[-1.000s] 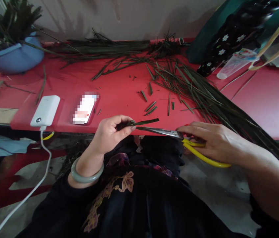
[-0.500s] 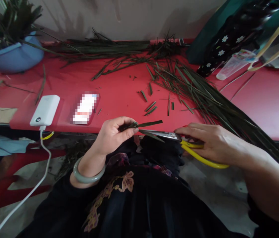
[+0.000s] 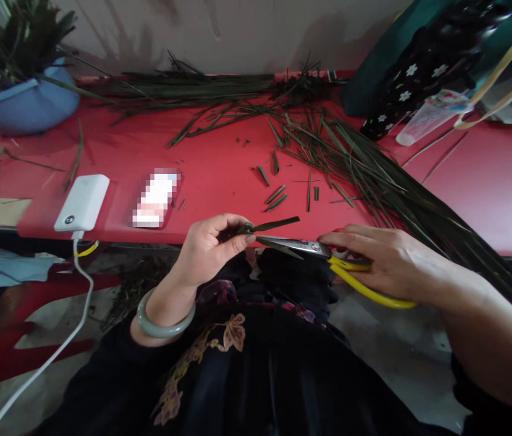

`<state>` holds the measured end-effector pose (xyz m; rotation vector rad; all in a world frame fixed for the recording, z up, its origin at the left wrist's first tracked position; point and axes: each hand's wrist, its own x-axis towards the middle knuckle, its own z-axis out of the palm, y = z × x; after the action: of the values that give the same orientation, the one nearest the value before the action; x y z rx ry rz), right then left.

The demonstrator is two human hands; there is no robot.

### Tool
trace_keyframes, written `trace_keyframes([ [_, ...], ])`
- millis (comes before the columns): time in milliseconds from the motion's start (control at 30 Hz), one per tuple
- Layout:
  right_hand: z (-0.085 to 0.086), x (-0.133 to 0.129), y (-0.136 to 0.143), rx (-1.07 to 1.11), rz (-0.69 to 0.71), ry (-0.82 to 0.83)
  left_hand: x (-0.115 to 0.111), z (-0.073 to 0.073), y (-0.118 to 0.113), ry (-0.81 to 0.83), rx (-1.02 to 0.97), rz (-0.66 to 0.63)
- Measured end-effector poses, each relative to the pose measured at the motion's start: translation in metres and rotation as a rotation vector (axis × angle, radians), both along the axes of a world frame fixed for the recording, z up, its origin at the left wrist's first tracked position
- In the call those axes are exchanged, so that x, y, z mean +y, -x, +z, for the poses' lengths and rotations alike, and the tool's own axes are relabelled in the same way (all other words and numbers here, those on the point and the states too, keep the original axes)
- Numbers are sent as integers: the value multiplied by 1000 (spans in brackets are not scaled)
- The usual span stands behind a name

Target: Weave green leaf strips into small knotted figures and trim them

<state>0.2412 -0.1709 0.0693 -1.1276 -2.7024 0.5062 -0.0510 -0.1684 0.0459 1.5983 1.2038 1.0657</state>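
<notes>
My left hand (image 3: 217,248) pinches a small folded piece of green leaf strip (image 3: 278,224) between thumb and fingers. Two leaf ends stick out to the right, one above and one below the scissor blades. My right hand (image 3: 387,260) grips yellow-handled scissors (image 3: 301,244), whose blades point left and reach the leaf piece at my left fingertips. Whether the blade tips are parted there is hard to make out. Short leaf offcuts (image 3: 276,200) lie on the red table (image 3: 219,175) just beyond my hands.
A bundle of long leaves (image 3: 387,175) runs across the right side. More leaves (image 3: 201,88) lie along the wall. At left are a blue basin (image 3: 33,103) of leaves, a white power bank (image 3: 83,203) with a cable, and a phone (image 3: 156,200). A plastic cup (image 3: 432,118) lies tilted at right.
The scissors and my right hand have shifted very slightly left. The upper leaf end is tilted up a little more. Both hands keep their hold.
</notes>
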Motion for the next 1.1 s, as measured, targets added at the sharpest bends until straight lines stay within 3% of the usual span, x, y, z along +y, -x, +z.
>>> trace_keyframes([
  [233,1,0,-2,28,-5,7,-1,-1,3,78,-102,-75],
  [833,5,-1,3,33,4,-58,-1,-2,-1,77,-99,-14],
  [933,2,-1,2,14,-26,-61,0,-5,1,40,-75,49],
  [1100,-7,-1,-8,9,-97,-63,7,-13,9,-2,-95,265],
])
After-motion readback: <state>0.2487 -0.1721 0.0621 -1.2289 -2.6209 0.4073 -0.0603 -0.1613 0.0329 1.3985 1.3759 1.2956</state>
